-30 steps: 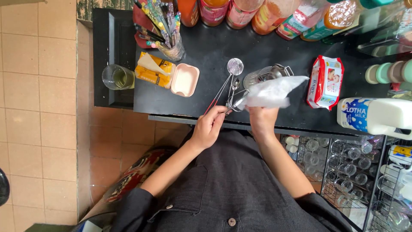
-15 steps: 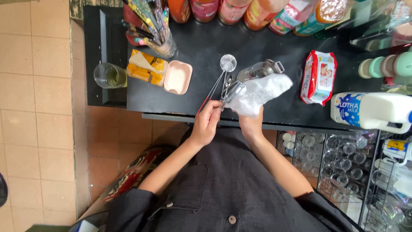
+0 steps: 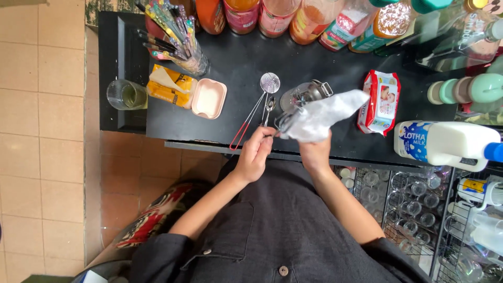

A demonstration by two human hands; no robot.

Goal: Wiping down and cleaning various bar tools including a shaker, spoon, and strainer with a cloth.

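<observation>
— What have the fingers got right now?

— From my seat, the left hand has its fingers curled and pinched around the near ends of a small bunch of metal bar tools: a spiral strainer on a red wire handle, with a spoon beside it. The right hand is closed on a crumpled white cloth, pressed against the tools' lower part.

— Which way does the bunch lie from the hands?

— Up and away from me. Its long axis runs from the left fingers at the bench's near edge out toward the bottles, tilted slightly right, strainer head farthest. Both hands touch it; the left is at the handle ends, the right just beside, on the cloth (I can't tell how much metal the cloth covers).

— And around that?

— A metal jigger or cup sits just behind the cloth. Left of the strainer is a pink lidded box with yellow contents, then a glass. To the right, a pack of wet wipes and a milk jug lying on its side. The black bench carries a row of syrup bottles at the back; tiled floor to the left, racks of glasses lower right.
</observation>
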